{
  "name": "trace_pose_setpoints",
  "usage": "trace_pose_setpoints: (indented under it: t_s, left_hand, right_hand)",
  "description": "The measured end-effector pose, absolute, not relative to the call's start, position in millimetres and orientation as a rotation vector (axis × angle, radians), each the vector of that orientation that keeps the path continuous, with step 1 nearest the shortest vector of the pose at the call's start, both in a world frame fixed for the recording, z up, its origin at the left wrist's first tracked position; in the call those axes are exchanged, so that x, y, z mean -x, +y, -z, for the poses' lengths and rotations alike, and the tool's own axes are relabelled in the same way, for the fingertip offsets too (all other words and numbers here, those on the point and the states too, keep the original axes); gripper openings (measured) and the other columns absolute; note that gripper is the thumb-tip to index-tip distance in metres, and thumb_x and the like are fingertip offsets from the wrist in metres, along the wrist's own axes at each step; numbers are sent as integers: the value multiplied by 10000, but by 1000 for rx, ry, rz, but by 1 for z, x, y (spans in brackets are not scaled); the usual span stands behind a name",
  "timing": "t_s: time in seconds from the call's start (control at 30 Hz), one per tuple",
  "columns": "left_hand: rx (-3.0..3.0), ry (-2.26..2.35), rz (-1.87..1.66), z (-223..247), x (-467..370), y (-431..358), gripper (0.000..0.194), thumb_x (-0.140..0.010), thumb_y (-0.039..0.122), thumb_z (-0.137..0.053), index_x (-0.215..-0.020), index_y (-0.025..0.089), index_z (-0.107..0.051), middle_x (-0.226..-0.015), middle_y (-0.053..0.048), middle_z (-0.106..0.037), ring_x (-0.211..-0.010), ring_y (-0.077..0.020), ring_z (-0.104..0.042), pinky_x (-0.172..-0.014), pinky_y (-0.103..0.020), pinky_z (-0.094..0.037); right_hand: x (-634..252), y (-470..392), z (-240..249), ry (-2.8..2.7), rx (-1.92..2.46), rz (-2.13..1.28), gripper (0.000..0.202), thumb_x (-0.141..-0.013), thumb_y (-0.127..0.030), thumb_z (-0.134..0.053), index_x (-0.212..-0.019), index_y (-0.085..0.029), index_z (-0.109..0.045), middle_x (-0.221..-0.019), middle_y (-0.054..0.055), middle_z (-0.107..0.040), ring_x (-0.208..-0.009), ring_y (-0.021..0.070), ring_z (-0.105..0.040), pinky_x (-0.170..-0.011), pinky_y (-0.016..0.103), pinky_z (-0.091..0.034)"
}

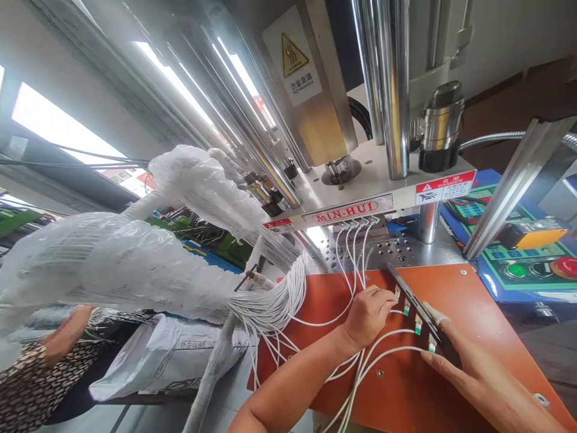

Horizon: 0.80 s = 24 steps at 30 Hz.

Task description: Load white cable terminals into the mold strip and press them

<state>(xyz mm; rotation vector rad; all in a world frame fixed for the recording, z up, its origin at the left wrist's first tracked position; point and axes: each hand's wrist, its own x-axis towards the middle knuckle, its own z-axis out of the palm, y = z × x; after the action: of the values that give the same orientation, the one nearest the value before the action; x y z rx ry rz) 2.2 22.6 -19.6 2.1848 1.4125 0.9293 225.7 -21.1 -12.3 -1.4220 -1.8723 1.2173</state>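
My left hand (372,314) is closed in a pinch at the upper part of a dark metal bar (406,288), on a white cable's connector end that its fingers mostly hide. Gripping the bar's lower part is my right hand (464,364), its thumb on the near side and a pale covering on one fingertip. Along the bar sit several small connectors with green parts, one of them a green-and-metal connector (418,328) with its white cable (392,338) trailing left. Both hands are over the orange-brown board (487,313).
Behind the board stands a press (347,207) with several cables in its tooling. A thick bundle of white cables (270,300), wrapped in plastic, hangs at left on a rack. At right is a control panel (527,270) with buttons. Another person's arm (70,334) shows at lower left.
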Motion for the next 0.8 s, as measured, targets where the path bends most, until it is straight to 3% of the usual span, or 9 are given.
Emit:
trace_pose_setpoints:
  t_s: [0.4,0.5,0.6,0.7,0.8]
  left_hand:
    - [-2193,1424,-950,23,-4,24,142,-955,138,-589,-943,185,-723,-904,-42,-753,-842,-161,-675,-835,-278,-553]
    - [-2179,1460,-933,25,-6,27,133,-956,156,-597,-956,189,-725,-905,-45,-754,-844,-165,-675,-829,-284,-556]
    - [-2210,1478,-901,24,-9,31,118,-945,166,-623,-941,199,-735,-883,-42,-751,-872,-175,-658,-830,-297,-548]
    - [-2262,1446,-882,23,-11,34,62,-888,171,-711,-845,206,-739,-874,-35,-751,-941,-192,-620,-865,-317,-527]
    - [-2313,1405,-846,22,-13,39,83,-831,144,-757,-780,192,-714,-888,-21,-744,-929,-185,-591,-904,-320,-497]
  right_hand:
    - [-226,-21,9,-1873,1387,-1286,696,-904,-545,-518,-1532,-278,-383,-1333,87,-671,-1232,318,-626,-946,407,-577]
    - [-226,-23,16,-1939,1415,-1216,704,-912,-554,-498,-1539,-268,-354,-1224,102,-720,-1113,328,-689,-863,415,-600]
    - [-226,-25,28,-2022,1489,-1059,703,-908,-542,-470,-1541,-269,-337,-1039,98,-763,-871,338,-744,-701,428,-611]
    - [-229,-27,45,-2072,1559,-901,673,-881,-526,-460,-1499,-269,-390,-874,91,-764,-645,336,-723,-558,436,-580]
    - [-233,-25,66,-2152,1592,-753,658,-855,-524,-478,-1459,-264,-450,-822,106,-757,-545,327,-689,-514,439,-559]
